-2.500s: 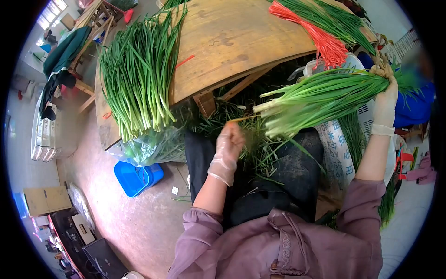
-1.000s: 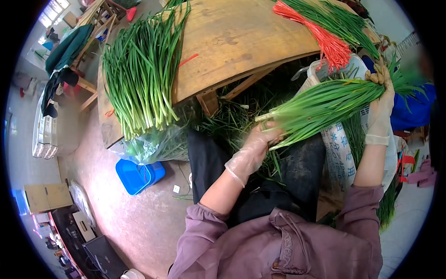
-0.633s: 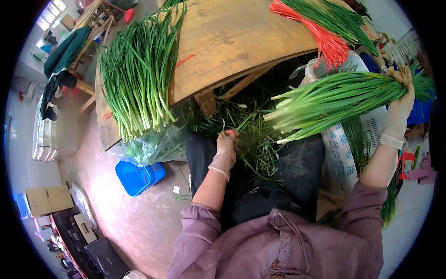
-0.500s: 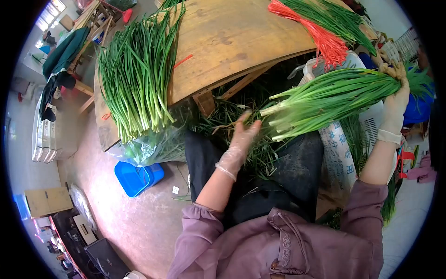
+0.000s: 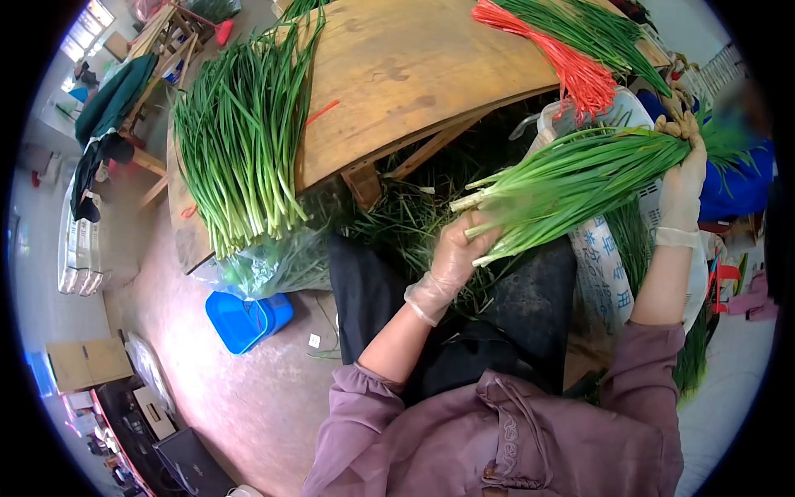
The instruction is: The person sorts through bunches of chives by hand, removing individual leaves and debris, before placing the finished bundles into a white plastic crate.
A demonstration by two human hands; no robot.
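A bundle of garlic chives (image 5: 580,178) lies slantwise in front of me, pale cut ends to the left. My right hand (image 5: 686,149), in a thin clear glove, is closed round its leafy end. At the pale ends, my left hand (image 5: 464,248), gloved too, has its fingers closed on some stalks; the fingertips are partly hidden and blurred. A larger pile of garlic chives (image 5: 244,137) rests on the left of the wooden table (image 5: 397,66), its stalk ends over the front edge.
Red ties (image 5: 571,66) and more chives (image 5: 592,37) lie at the table's right. Loose trimmings (image 5: 397,219) fill the space beneath it. A blue bin (image 5: 248,319) stands on the floor at left. A printed white sack (image 5: 600,269) is by my right knee. Another person is at far right.
My left hand has moved right from beside the bundle and closed on its stalk ends. The right hand has shifted slightly left with the bundle.
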